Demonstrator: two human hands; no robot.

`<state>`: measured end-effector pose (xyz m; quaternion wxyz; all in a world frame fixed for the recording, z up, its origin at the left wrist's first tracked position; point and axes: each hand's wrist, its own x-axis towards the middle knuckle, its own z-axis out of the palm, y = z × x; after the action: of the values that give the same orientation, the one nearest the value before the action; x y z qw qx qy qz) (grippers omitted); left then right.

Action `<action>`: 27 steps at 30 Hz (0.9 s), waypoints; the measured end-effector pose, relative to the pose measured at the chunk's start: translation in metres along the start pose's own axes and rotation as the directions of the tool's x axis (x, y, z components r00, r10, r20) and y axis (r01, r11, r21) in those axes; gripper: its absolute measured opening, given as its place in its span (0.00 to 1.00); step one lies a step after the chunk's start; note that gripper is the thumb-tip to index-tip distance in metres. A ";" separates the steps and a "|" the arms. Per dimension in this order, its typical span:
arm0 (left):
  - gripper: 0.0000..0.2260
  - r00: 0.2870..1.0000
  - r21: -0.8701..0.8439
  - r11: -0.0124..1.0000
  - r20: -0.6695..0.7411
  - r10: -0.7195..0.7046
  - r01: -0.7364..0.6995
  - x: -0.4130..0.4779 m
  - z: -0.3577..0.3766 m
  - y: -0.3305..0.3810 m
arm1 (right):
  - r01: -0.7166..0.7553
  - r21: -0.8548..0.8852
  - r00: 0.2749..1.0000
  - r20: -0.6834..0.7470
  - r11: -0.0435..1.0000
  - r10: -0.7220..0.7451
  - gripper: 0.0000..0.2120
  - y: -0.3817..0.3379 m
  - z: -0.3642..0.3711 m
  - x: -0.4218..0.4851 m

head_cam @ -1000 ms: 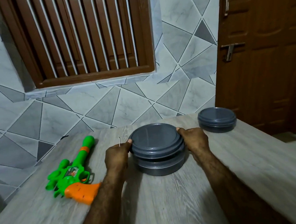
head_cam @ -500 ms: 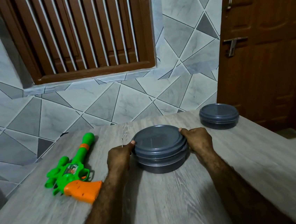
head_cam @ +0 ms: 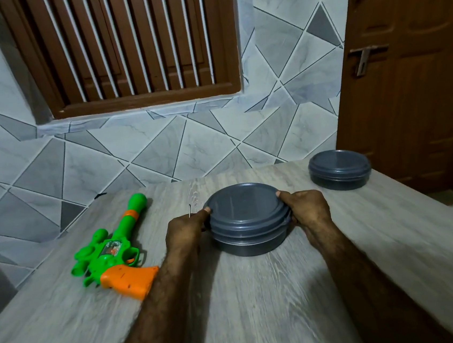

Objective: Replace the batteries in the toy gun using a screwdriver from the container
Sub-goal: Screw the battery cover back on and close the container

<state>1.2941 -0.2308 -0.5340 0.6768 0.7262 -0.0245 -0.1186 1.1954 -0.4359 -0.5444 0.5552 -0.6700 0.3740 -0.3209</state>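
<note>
Nothing moved: left hand (head_cam: 184, 229), right hand (head_cam: 307, 207) still clasp round grey plastic container (head_cam: 247, 236), lid (head_cam: 242, 200) on; green-orange plastic toy gun (head_cam: 110, 250) left of fingers (head_cam: 205, 210), untouched.

Both hands grip the lid of the grey container (head_cam: 248, 219): left hand (head_cam: 185, 231) on one side, right hand (head_cam: 308, 207) on the other. The toy gun (head_cam: 113, 247) lies beside the left forearm on the table (head_cam: 262, 307).

Both forearms are bare and hairy, from the bottom edge of the view up to the wrists. The left hand (head_cam: 185, 231) and right hand (head_cam: 307, 207) are bare too, with short-trimmed thumbnails.
</note>
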 end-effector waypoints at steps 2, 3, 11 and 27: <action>0.11 1.000 0.000 1.000 0.003 -0.005 0.005 0.000 0.000 0.001 | -0.011 0.038 0.999 0.031 0.999 0.010 0.16 0.000 -0.001 0.000; 0.11 1.000 0.000 1.000 0.004 -0.009 0.009 0.000 0.000 0.001 | -0.015 0.057 0.999 0.051 0.998 0.012 0.14 0.001 -0.002 -0.001; 0.10 0.999 -0.006 1.000 -0.025 -0.026 0.026 0.003 0.002 -0.001 | -0.045 0.173 0.986 0.164 0.984 0.016 0.14 -0.002 -0.008 -0.008; 0.11 1.000 0.024 0.999 -0.013 0.022 -0.022 -0.003 0.003 0.003 | 0.022 0.121 0.993 0.115 0.992 -0.036 0.11 0.005 -0.004 -0.008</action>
<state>1.2905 -0.2335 -0.5308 0.6695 0.7346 -0.0293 -0.1060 1.1865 -0.4314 -0.5491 0.6107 -0.6585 0.3110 -0.3110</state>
